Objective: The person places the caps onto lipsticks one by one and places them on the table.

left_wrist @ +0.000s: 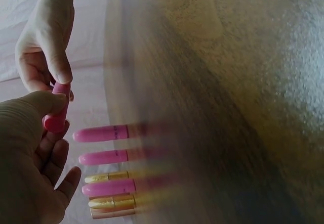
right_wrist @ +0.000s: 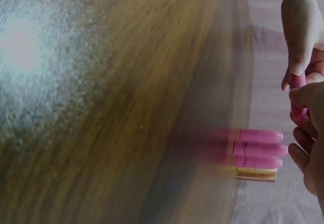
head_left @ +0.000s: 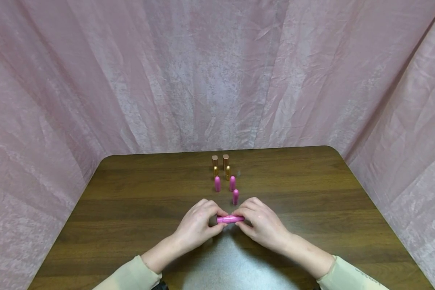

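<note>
Pink and glossy, the lipstick tube I am watching lies level between both hands, above the desk a little nearer its front edge than its back one, about midway between the left and right edges. My left hand pinches one end with curled fingers and thumb; my right hand pinches the other end the same way. A grip at each end like that looks to me suited to pulling or twisting the two halves against each other, though I cannot tell whether cap and body have parted. The left wrist view shows the thumb pressed along the tube's side.

Further back, toward the rear edge, the other tubes stand upright in a loose file: three pink lipsticks, then two gold ones, then two copper-coloured ones. Standing on end keeps them from rolling and leaves each easy to pick out singly. A wrinkled pink curtain hangs behind the desk.
</note>
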A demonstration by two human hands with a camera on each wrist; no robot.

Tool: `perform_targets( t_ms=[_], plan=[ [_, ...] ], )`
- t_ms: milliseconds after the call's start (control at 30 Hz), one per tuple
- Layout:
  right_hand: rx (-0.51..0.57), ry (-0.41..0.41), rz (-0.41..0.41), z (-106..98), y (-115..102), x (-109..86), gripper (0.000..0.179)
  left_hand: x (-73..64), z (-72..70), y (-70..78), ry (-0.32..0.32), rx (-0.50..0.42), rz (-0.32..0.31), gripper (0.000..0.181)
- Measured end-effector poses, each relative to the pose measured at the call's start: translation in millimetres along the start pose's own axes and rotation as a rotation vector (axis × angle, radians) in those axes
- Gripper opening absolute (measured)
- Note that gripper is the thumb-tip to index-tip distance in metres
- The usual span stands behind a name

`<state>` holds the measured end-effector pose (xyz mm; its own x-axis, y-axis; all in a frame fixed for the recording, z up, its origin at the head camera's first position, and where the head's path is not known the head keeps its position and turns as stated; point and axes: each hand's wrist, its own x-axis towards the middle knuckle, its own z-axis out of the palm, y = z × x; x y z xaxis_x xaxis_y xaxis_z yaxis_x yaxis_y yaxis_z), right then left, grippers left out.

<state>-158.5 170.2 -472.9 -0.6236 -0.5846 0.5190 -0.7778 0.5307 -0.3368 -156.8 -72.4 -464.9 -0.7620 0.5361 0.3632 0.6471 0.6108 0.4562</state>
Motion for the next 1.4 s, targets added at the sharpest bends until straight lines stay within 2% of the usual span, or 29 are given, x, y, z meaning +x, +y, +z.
perform_targets(
  t_ms=[167,467,767,900,1000,1200,1400],
  plan=[
    [0.001,0.003,0.005,1,0,-0.2,0.026,0.4,0.7,0.3,-0.006,-0.001,-0.017,0.019],
    [-0.004,0.022,-0.009,4,-2,-0.1,0.025,-2.0,2.4,0.4,-0.051,0.020,-0.090,0.019],
    [0.022,0.045,-0.031,2,-7,4.8,0.026,-2.4,4.9,-4.3,-0.074,0.045,-0.048,0.026],
    [0.021,0.045,-0.026,-2,-9,6.2,0.031,-0.8,4.9,-9.0,-0.071,0.057,-0.057,0.024],
    [0.012,0.037,0.009,-6,-7,4.9,0.035,0.8,4.2,-15.4,-0.067,0.047,-0.103,0.020],
    [-0.030,-0.001,0.090,-15,4,-2.2,0.039,8.1,0.8,-30.0,-0.047,0.001,-0.238,0.016],
    [-0.094,-0.090,0.183,-23,17,-11.5,0.050,21.9,1.8,-43.1,-0.058,-0.025,-0.333,0.013]
  ],
)
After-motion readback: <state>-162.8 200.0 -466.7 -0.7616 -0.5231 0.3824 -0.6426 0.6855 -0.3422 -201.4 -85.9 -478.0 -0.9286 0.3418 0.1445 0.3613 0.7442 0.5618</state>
